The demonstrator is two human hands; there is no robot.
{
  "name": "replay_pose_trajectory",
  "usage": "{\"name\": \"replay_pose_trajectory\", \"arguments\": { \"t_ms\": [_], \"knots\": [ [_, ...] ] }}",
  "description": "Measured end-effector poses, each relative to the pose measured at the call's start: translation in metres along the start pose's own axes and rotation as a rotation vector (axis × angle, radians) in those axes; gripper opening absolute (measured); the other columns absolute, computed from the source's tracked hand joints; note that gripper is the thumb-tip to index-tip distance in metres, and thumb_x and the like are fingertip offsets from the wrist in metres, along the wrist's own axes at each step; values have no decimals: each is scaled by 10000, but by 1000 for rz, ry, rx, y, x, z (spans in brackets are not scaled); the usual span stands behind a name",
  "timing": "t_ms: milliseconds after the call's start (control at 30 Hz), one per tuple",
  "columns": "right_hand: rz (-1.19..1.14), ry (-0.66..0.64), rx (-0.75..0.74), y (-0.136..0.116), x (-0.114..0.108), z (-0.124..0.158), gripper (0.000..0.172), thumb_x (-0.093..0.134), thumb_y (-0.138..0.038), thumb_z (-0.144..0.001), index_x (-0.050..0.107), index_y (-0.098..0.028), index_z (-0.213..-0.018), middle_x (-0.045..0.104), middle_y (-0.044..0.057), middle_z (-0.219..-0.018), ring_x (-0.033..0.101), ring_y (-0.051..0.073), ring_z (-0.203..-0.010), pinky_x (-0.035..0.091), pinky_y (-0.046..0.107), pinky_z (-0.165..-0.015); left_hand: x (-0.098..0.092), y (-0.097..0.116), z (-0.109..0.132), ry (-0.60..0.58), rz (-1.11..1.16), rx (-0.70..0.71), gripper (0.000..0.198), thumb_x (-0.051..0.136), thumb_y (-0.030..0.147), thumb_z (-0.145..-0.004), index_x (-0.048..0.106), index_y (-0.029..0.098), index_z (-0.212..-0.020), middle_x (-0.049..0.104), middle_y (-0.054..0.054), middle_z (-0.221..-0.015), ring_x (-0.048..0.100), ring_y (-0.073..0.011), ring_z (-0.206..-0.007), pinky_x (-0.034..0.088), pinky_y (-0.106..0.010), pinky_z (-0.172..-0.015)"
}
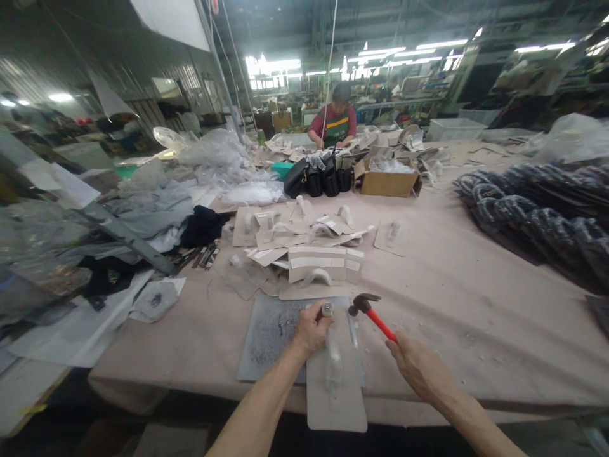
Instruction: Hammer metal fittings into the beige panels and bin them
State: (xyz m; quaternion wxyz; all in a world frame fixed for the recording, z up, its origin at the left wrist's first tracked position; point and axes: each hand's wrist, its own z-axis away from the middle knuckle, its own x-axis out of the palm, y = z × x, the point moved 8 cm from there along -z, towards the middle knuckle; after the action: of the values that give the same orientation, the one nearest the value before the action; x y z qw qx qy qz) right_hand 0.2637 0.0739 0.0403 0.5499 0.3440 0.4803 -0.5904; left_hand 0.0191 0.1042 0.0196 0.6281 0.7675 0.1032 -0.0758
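Where the counter edge runs nearest: the beige card panel (335, 387) hangs over the near edge of the counter (451, 317), its far half lying on the grey plate (269, 333). A clear moulded strip runs down its middle.
Grey plate: flat, rectangular and dull, speckled with pale marks, set just inside that near edge.
Left hand (311, 330): over the plate's right part, fingers curled tight round a punch (327, 309), a short pale cylinder standing upright on the card.
Right hand (419, 368): right of the plate, fingers wrapped round the red handle of a hammer (373, 314). The black head is raised just beside the punch, apart from it.
Open room: right of the plate, wide pale cloth-covered counter dotted with small scraps.
Card pile (309, 247): just beyond the plate, overlapping stiff beige cut-outs.
Left clutter (152, 203): left of the plate, white sheets, grey fabric and crumpled clear plastic.
Dark bundles (537, 216): far right of the plate, a long glossy heap.
Far end: well beyond the plate, black bags (318, 178), an open cardboard box (387, 181) and a person (335, 124) in a red top.
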Motion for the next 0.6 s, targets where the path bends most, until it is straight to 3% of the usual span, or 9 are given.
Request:
{"name": "replay_pose_trajectory", "arguments": {
  "t_ms": [100, 167, 267, 333, 400, 467, 600],
  "knots": [
    [146, 77, 67, 22, 16, -5, 268, 358, -297, -1002, 581, -155, -955, 669, 128, -863, 646, 257, -779, 396, 331, -628, -1, -1, -1, 11, -3, -12, 131, 614, 159, -758, 667, 170, -878, 638, -7, -768, 575, -164, -720, 423, -237, -681],
    [239, 228, 8, 11, 13, -3, 239, 419, -239, -962, 591, -117, -1076, 647, 175, -1025, 632, 292, -910, 451, 365, -718, -2, -1, 0, 15, 3, -19, 124, 620, 169, -757, 668, 169, -871, 637, -6, -763, 571, -160, -709, 422, -235, -671],
    [135, 385, -276, -44, 7, 12, 436, 422, -120, -905, 471, -116, -1338, 533, 201, -1303, 586, 272, -1048, 475, 382, -858, -1, -2, 2, 12, 22, -25, 111, 631, 188, -757, 668, 169, -861, 635, -4, -759, 566, -157, -707, 424, -233, -665],
    [22, 341, -532, -92, 11, 23, 544, 397, -50, -858, 438, -186, -1382, 482, 158, -1384, 580, 221, -1041, 477, 348, -872, -1, -3, 0, 10, 52, -35, 115, 640, 197, -748, 667, 170, -857, 643, -2, -763, 571, -158, -715, 437, -236, -675],
    [-17, 250, -704, -132, 19, 30, 542, 387, -10, -808, 521, -236, -1282, 531, 100, -1326, 578, 194, -1009, 473, 319, -851, -2, -8, -4, 39, 125, -72, 128, 657, 210, -728, 662, 167, -848, 655, -2, -765, 580, -160, -719, 454, -243, -686],
    [-8, 199, -738, -154, 24, 30, 440, 386, 1, -778, 599, -221, -1092, 602, 75, -1172, 578, 193, -982, 461, 304, -834, -9, -15, -8, 146, 252, -154, 153, 682, 239, -704, 647, 161, -831, 661, -3, -749, 586, -157, -700, 466, -247, -672],
    [32, 201, -641, -151, 30, 18, 320, 376, -12, -773, 601, -187, -919, 628, 84, -1003, 584, 169, -759, 437, 285, -698, -38, -23, -4, 401, 507, -298, 233, 747, 308, -654, 620, 162, -783, 641, -7, -679, 581, -144, -615, 467, -246, -592]
  ]
}}
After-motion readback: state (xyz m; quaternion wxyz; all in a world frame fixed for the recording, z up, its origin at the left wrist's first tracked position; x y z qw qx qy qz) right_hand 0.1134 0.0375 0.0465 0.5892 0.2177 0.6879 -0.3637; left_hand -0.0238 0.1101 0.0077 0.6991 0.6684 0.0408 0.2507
